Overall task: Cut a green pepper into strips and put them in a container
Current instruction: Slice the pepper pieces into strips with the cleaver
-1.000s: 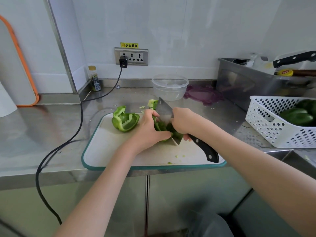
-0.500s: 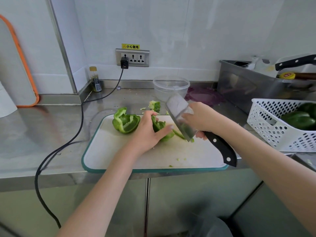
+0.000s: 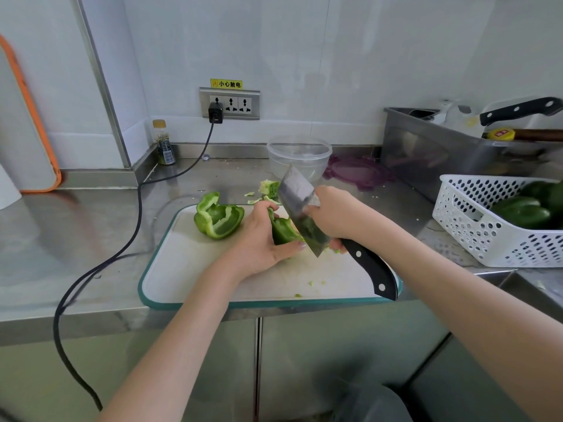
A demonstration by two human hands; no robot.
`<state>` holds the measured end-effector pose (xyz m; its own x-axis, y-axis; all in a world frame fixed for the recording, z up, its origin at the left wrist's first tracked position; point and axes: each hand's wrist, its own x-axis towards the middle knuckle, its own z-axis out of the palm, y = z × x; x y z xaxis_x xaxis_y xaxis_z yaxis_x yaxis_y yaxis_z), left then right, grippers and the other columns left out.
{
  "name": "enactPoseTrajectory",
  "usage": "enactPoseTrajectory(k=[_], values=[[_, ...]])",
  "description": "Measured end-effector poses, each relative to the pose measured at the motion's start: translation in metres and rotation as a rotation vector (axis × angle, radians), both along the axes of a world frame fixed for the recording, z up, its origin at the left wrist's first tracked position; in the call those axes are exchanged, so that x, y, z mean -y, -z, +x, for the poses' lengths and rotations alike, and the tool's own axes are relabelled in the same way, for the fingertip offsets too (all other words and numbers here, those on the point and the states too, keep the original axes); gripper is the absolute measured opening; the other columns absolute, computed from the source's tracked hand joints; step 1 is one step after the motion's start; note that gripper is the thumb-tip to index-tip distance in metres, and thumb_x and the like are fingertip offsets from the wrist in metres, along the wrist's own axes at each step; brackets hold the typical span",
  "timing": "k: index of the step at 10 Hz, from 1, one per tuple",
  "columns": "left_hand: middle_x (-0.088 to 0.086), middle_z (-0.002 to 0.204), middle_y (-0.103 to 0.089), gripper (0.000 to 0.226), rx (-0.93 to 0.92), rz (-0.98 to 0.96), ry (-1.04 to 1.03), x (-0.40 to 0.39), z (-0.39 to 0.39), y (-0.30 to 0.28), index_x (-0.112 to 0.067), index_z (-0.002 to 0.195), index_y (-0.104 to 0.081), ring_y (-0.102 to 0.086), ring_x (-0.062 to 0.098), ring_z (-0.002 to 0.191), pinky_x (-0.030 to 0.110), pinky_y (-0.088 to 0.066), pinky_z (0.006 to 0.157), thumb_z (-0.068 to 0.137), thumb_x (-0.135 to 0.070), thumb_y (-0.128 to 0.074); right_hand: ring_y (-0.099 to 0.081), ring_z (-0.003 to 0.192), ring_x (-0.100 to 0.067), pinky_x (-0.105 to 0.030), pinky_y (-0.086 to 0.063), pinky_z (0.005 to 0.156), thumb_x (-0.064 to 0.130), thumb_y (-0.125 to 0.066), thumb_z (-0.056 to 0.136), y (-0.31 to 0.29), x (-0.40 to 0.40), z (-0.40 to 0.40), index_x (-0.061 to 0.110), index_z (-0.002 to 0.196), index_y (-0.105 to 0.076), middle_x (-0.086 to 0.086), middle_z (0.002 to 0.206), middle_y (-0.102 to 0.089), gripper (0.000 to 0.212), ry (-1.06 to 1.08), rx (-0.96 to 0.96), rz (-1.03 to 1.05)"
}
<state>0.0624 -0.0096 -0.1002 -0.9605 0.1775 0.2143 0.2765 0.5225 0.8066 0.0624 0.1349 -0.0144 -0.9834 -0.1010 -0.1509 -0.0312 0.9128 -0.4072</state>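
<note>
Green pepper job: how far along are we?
Done: pepper opened, core discarded behind the cutting board. In hand: left hand holds one pepper piece, right hand grips the cleaver against it. Left: other half uncut; container holds no strips.

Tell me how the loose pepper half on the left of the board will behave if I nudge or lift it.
The pepper half is a hollow, open shell, so it is probably light for its size. It rests on a curved wall on the smooth board, so a nudge may rock or slide it rather than roll it. Its skin looks glossy, so possibly slippery; the walls hold their shape, so likely stiff.
</note>
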Motion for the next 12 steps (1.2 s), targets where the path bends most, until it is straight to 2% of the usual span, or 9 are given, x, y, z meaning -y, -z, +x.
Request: enactPoseTrajectory(k=[2,3,5,7,8,9,10,11,12], values=[[0.004,0.119,-0.04,0.077,0.005,0.014,0.011,0.0,-0.001,0.0,-0.019,0.124,-0.024,-0.045,0.022,0.112,0.042,-0.042,0.1,0.071,-0.034,-0.078,-0.048,0.024,-0.016,-0.028,-0.048,0.037,0.018,-0.039,0.1,0.003,0.001,-0.003,0.016,0.102,-0.034,-0.011,0.046,-0.057,0.006,-0.013,0.048,0.027],[0.004,0.122,-0.038,0.076,-0.015,0.005,0.0,-0.001,-0.001,0.0,-0.018,0.125,-0.025,-0.042,0.02,0.115,0.038,-0.039,0.102,0.072,-0.033,-0.077,-0.054,0.034,-0.021,-0.031,-0.049,0.038,0.014,-0.038,0.099,0.004,0.006,-0.003,0.003,0.108,-0.041,-0.019,0.069,-0.063,0.014,-0.035,-0.031,0.096],[0.004,0.124,-0.029,0.075,-0.047,-0.054,-0.029,-0.002,0.0,-0.001,-0.018,0.126,-0.025,-0.034,0.017,0.115,0.027,-0.034,0.097,0.074,-0.034,-0.076,-0.052,0.033,-0.02,-0.024,-0.044,0.03,0.011,-0.037,0.099,0.005,0.008,-0.005,0.0,0.108,-0.044,-0.016,0.06,-0.06,0.016,-0.067,-0.02,0.146],[0.005,0.124,-0.03,0.079,-0.083,-0.084,-0.035,-0.001,0.0,0.002,-0.014,0.128,-0.024,-0.035,0.016,0.115,0.022,-0.03,0.093,0.073,-0.035,-0.076,-0.055,0.059,-0.024,-0.026,-0.036,0.041,0.014,-0.038,0.097,0.025,0.012,0.008,0.003,0.112,-0.05,-0.005,0.07,-0.048,0.022,-0.072,-0.227,0.072],[0.006,0.124,-0.03,0.078,-0.082,-0.071,-0.027,-0.002,-0.001,0.001,-0.013,0.128,-0.024,-0.035,0.017,0.116,0.022,-0.03,0.094,0.073,-0.032,-0.076,-0.06,0.07,-0.031,-0.027,-0.037,0.042,0.013,-0.038,0.097,0.022,0.013,0.009,0.003,0.113,-0.051,-0.009,0.077,-0.051,0.023,-0.045,-0.201,0.07],[0.004,0.124,-0.029,0.077,-0.087,-0.056,-0.03,-0.002,0.0,0.0,-0.012,0.127,-0.025,-0.034,0.016,0.116,0.02,-0.028,0.091,0.073,-0.028,-0.077,-0.056,0.043,-0.024,-0.026,-0.039,0.038,0.011,-0.045,0.097,0.016,0.022,-0.004,0.002,0.119,-0.048,-0.013,0.066,-0.054,0.025,-0.035,0.034,0.235],[0.006,0.123,-0.031,0.076,-0.09,-0.032,-0.031,-0.002,0.001,0.0,-0.011,0.126,-0.026,-0.033,0.018,0.118,0.02,-0.028,0.091,0.072,-0.023,-0.078,-0.049,0.026,-0.015,-0.023,-0.037,0.033,0.008,-0.045,0.096,0.011,0.031,-0.023,-0.001,0.107,-0.052,-0.007,0.052,-0.056,0.016,-0.066,0.047,0.346],[0.008,0.123,-0.034,0.08,-0.087,0.011,-0.032,-0.002,0.002,-0.001,-0.013,0.122,-0.025,-0.035,0.019,0.117,0.022,-0.03,0.093,0.066,-0.027,-0.08,-0.047,0.022,-0.014,-0.017,-0.034,0.028,0.006,-0.046,0.094,0.017,0.034,-0.033,0.001,0.077,-0.045,-0.002,0.025,-0.045,0.018,-0.067,-0.024,0.316],[0.011,0.122,-0.038,0.08,-0.112,0.103,-0.093,0.001,0.002,-0.003,-0.017,0.121,-0.025,-0.043,0.02,0.112,0.022,-0.036,0.09,0.065,-0.03,-0.081,-0.051,0.038,-0.016,-0.023,-0.038,0.039,0.009,-0.046,0.095,0.02,0.029,-0.036,0.001,0.083,-0.047,-0.006,0.051,-0.057,0.015,-0.07,-0.079,0.21]])
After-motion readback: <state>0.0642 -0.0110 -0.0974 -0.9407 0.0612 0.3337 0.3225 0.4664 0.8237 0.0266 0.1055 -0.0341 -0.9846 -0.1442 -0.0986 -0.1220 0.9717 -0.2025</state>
